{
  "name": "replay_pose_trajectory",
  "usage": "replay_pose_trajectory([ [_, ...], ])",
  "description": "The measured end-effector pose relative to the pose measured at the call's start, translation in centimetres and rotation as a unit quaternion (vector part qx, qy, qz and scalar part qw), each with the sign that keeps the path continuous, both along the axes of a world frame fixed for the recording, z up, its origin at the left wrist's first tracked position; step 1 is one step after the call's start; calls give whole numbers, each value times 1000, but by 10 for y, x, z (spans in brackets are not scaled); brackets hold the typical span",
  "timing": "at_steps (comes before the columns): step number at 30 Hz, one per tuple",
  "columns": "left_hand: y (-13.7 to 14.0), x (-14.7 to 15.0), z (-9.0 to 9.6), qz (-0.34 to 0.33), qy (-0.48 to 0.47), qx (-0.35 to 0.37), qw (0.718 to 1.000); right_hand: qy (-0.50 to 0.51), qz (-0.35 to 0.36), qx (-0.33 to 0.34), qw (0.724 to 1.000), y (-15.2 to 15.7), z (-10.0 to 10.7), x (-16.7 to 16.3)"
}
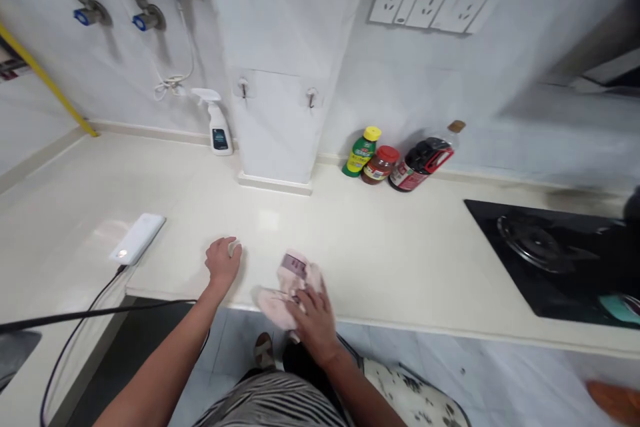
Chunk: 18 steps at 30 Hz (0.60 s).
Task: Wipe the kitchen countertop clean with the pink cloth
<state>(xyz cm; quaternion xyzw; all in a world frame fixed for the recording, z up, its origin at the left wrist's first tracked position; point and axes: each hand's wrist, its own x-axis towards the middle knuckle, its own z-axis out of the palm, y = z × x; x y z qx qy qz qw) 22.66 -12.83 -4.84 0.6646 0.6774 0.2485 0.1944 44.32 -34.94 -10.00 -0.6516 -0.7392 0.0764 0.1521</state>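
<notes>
Lengthwise roughly wallward, pink cloth [287, 280] under half-spread right hand [317, 324], hold unclear; left hand [223, 263] half-curled, empty.

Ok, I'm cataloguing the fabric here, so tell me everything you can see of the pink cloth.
The cloth is pale pink, soft-looking and crumpled, with a greyish-purple patch at its far end bearing dark marks, too blurred to read. It lies bunched on the pale countertop, its near part reaching the front edge. The person's right grip lies over its near right part; whether it pinches or only presses the fabric is unclear.
</notes>
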Motion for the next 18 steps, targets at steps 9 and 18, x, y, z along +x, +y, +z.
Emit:
replay_pose_trajectory([
  [9, -10, 58, -16, -105, 86, 40, 990, -69, -267, -20, 961, -125, -5, 212],
  [18, -19, 63, -13, -144, 46, 5, 989, -54, -332, -17, 942, -69, 0, 159],
])
